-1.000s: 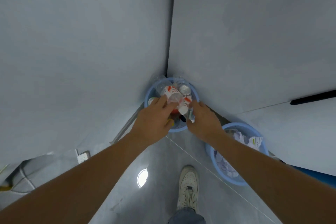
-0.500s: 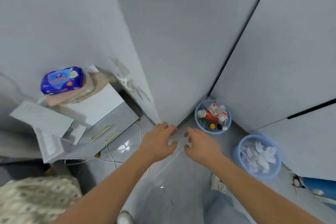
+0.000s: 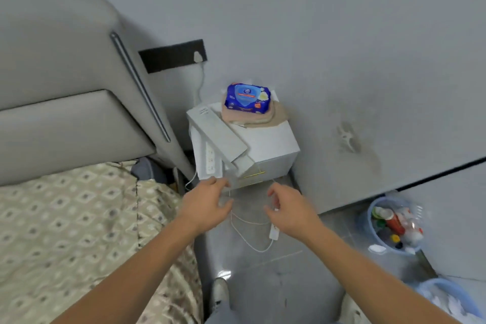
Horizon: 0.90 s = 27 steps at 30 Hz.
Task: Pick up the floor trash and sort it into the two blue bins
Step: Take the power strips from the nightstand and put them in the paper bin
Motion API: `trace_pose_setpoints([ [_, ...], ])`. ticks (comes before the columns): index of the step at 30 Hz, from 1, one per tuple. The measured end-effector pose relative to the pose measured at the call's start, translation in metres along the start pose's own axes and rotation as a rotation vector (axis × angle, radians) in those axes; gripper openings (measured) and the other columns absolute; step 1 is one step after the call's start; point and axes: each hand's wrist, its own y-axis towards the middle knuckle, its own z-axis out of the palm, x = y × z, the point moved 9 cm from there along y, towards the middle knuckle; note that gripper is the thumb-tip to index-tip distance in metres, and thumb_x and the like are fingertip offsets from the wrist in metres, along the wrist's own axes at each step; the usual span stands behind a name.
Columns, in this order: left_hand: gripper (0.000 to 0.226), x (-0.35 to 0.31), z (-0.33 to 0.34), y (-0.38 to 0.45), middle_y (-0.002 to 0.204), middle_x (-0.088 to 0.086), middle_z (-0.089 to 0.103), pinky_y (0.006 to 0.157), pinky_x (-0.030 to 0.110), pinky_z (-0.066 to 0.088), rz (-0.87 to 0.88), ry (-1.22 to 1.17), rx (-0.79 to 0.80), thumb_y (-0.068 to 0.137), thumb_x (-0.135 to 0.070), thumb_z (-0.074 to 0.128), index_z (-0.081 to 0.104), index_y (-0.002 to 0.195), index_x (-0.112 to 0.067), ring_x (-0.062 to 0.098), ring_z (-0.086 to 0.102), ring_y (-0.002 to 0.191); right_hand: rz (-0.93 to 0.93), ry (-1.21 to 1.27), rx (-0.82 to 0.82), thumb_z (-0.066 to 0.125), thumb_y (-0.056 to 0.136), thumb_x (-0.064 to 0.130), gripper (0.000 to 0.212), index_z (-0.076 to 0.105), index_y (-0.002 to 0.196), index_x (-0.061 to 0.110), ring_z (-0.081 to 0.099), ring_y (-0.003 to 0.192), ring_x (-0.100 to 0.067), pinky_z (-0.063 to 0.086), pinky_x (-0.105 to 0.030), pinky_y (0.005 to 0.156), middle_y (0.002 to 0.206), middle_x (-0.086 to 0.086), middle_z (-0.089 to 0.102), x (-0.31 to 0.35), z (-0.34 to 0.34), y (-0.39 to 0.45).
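My left hand (image 3: 207,205) and my right hand (image 3: 288,208) are held out side by side above the grey floor, fingers loosely apart and holding nothing. One blue bin (image 3: 364,221) stands at the right against the wall, filled with bottles, caps and plastic wrap. The second blue bin (image 3: 447,289), with crumpled white paper in it, shows only partly at the bottom right corner. Both bins are well to the right of my hands.
A white nightstand (image 3: 271,150) stands straight ahead with a blue wipes pack (image 3: 248,98) and a white power strip (image 3: 209,160) on it. White cables (image 3: 249,236) lie on the floor below my hands. A bed (image 3: 79,231) with a grey headboard fills the left.
My hands have left the bottle bin with nothing in them, and my view has swung left from the corner to the nightstand and bed. The bins now sit at the right edge.
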Motion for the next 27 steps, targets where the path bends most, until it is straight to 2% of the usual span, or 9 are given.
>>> trace_pose_setpoints([
  [5, 0.032, 0.105, -0.007, 0.028, 0.104, -0.004, 0.055, 0.074, 0.035, 0.049, -0.210, -0.020, -0.098, 0.089, -0.044, 0.057, 0.055, 0.118, -0.030, 0.022, 0.059, 0.105, -0.050, -0.020, 0.014, 0.064, 0.087, 0.039, 0.039, 0.050, 0.120, 0.026, 0.058, 0.104, -0.023, 0.052, -0.040, 0.085, 0.113, 0.002, 0.054, 0.042, 0.017, 0.104],
  [7, 0.036, 0.133, 0.006, 0.052, 0.109, 0.000, 0.055, 0.077, 0.036, 0.047, -0.274, -0.043, -0.112, 0.090, -0.045, 0.058, 0.052, 0.120, -0.027, 0.026, 0.057, 0.110, -0.071, -0.034, -0.008, 0.066, 0.086, 0.043, 0.048, 0.046, 0.128, 0.028, 0.053, 0.112, -0.024, 0.051, -0.041, 0.090, 0.123, -0.001, 0.049, 0.047, 0.027, 0.148],
  [9, 0.049, 0.152, 0.025, 0.082, 0.120, 0.004, 0.053, 0.085, 0.040, 0.050, -0.326, -0.057, -0.122, 0.090, -0.049, 0.057, 0.046, 0.132, -0.027, 0.030, 0.053, 0.120, -0.076, -0.062, -0.042, 0.067, 0.086, 0.045, 0.058, 0.041, 0.136, 0.030, 0.047, 0.120, -0.027, 0.049, -0.043, 0.093, 0.133, -0.003, 0.043, 0.048, 0.040, 0.191],
  [12, 0.066, 0.162, 0.056, 0.133, 0.133, 0.007, 0.046, 0.090, 0.045, 0.049, -0.383, -0.081, -0.132, 0.089, -0.055, 0.056, 0.033, 0.145, -0.027, 0.033, 0.048, 0.125, -0.094, -0.091, -0.091, 0.068, 0.086, 0.047, 0.070, 0.035, 0.146, 0.032, 0.037, 0.130, -0.031, 0.045, -0.045, 0.096, 0.144, -0.006, 0.035, 0.049, 0.061, 0.249],
  [17, 0.074, 0.157, 0.113, 0.199, 0.134, 0.009, 0.031, 0.087, 0.047, 0.046, -0.479, -0.109, -0.100, 0.083, -0.063, 0.058, 0.028, 0.142, -0.030, 0.038, 0.042, 0.121, -0.143, -0.171, -0.056, 0.072, 0.080, 0.053, 0.082, 0.030, 0.149, 0.036, 0.038, 0.127, -0.036, 0.047, -0.050, 0.099, 0.143, -0.008, 0.031, 0.037, 0.113, 0.300],
  [21, 0.083, 0.157, 0.137, 0.216, 0.132, 0.011, 0.023, 0.083, 0.048, 0.047, -0.523, -0.052, -0.145, 0.076, -0.060, 0.068, 0.022, 0.139, -0.032, 0.038, 0.040, 0.116, -0.148, -0.190, -0.091, 0.076, 0.077, 0.048, 0.092, 0.021, 0.151, 0.044, 0.038, 0.123, -0.036, 0.049, -0.051, 0.095, 0.142, -0.007, 0.027, 0.007, 0.127, 0.309],
  [25, 0.096, 0.164, 0.146, 0.217, 0.131, 0.014, 0.026, 0.075, 0.047, 0.050, -0.540, -0.062, -0.193, 0.077, -0.064, 0.067, 0.008, 0.148, -0.039, 0.038, 0.044, 0.111, -0.155, -0.084, -0.044, 0.074, 0.077, 0.052, 0.100, 0.010, 0.154, 0.052, 0.034, 0.132, -0.038, 0.041, -0.050, 0.106, 0.147, -0.011, 0.024, -0.010, 0.137, 0.315],
  [27, 0.099, 0.166, 0.146, 0.215, 0.132, 0.015, 0.026, 0.072, 0.045, 0.049, -0.549, -0.065, -0.195, 0.077, -0.066, 0.066, 0.005, 0.150, -0.038, 0.037, 0.044, 0.112, -0.153, -0.040, -0.016, 0.074, 0.078, 0.051, 0.099, 0.010, 0.155, 0.052, 0.037, 0.129, -0.038, 0.041, -0.049, 0.106, 0.145, -0.010, 0.025, -0.008, 0.136, 0.313],
])
